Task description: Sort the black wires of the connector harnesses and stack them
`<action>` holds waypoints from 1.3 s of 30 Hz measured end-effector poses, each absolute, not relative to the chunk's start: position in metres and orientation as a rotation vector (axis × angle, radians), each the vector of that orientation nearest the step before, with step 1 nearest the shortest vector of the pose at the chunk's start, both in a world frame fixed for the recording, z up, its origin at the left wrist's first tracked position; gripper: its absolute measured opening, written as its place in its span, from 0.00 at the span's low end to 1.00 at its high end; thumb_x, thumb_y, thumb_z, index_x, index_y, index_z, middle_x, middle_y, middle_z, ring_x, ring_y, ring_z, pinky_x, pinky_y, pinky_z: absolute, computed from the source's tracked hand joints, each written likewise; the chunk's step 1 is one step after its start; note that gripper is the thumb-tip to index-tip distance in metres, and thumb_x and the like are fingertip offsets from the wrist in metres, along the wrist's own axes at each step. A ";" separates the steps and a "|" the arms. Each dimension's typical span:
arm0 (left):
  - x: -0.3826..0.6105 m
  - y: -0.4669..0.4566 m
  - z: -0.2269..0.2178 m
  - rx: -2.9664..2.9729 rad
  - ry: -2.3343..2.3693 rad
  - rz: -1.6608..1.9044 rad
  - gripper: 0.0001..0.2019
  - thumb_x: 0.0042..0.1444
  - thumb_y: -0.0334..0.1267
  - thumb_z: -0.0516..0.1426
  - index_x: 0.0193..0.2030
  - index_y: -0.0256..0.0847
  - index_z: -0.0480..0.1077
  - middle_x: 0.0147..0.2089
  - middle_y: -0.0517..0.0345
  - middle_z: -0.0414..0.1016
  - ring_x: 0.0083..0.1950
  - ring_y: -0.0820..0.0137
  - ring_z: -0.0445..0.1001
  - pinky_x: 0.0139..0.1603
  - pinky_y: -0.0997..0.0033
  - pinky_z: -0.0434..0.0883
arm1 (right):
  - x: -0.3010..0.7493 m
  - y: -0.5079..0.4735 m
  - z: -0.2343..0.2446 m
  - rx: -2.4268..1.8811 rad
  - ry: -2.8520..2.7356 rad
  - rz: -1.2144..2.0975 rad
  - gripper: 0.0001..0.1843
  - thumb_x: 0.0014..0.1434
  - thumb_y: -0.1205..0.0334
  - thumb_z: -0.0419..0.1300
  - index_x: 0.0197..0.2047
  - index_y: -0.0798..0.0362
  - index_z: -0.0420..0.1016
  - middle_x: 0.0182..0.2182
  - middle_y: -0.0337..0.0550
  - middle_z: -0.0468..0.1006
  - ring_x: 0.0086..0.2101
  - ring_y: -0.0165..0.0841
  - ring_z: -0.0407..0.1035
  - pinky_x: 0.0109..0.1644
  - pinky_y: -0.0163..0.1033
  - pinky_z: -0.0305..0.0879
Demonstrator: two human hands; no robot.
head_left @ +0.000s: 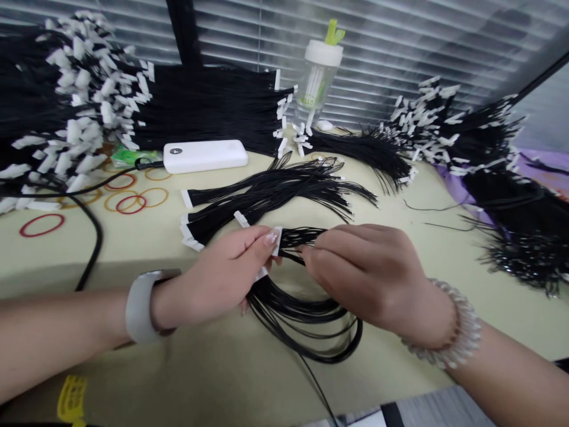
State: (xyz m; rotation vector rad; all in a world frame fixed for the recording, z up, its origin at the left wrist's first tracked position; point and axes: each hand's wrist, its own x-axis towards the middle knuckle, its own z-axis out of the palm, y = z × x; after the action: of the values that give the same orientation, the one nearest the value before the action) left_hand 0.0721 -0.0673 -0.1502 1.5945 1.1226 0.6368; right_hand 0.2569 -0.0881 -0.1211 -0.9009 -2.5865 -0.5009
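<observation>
My left hand [224, 276] is closed round a bundle of thin black wires [302, 314], pinching its white connector end [276, 240] between thumb and fingers. My right hand [364, 273] is closed on the same bundle just to the right of the connectors, fingers curled over the strands. The wires loop down below both hands onto the pale table [200, 367]. Just beyond my hands lie two more black wire bundles [271, 193] with white connectors at their left ends.
Large heaps of black wires with white connectors fill the back left [75, 101], back centre [208, 107] and right [484, 154]. A white power bank [204, 156] with a black cable, coloured rubber bands [128, 201] and a clear bottle [317, 77] stand behind.
</observation>
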 end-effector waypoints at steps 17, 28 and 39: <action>0.070 -0.065 -0.147 1.692 1.088 0.614 0.19 0.59 0.47 0.43 0.23 0.39 0.61 0.21 0.66 0.60 0.22 0.77 0.58 0.23 0.79 0.58 | 0.254 -0.092 -0.117 -0.682 -2.555 -0.585 0.10 0.48 0.74 0.56 0.18 0.57 0.68 0.18 0.40 0.69 0.21 0.28 0.60 0.25 0.37 0.61; 0.067 -0.067 -0.148 1.649 1.040 0.537 0.19 0.59 0.50 0.42 0.25 0.40 0.59 0.20 0.68 0.58 0.17 0.80 0.57 0.15 0.81 0.55 | 0.254 -0.097 -0.117 -0.711 -2.556 -0.580 0.07 0.50 0.73 0.58 0.22 0.59 0.71 0.19 0.42 0.71 0.22 0.29 0.63 0.26 0.37 0.62; 0.068 -0.066 -0.149 1.711 0.974 0.584 0.18 0.60 0.47 0.42 0.25 0.40 0.58 0.22 0.67 0.58 0.23 0.78 0.57 0.24 0.78 0.57 | 0.253 -0.097 -0.116 -0.688 -2.562 -0.612 0.10 0.52 0.72 0.57 0.20 0.58 0.68 0.16 0.39 0.68 0.21 0.27 0.62 0.25 0.35 0.61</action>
State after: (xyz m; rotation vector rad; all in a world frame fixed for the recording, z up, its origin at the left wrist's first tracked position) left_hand 0.0677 -0.0665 -0.1492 1.7110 0.9737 0.5843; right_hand 0.2531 -0.0970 -0.1161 -0.6879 -2.5619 -0.6115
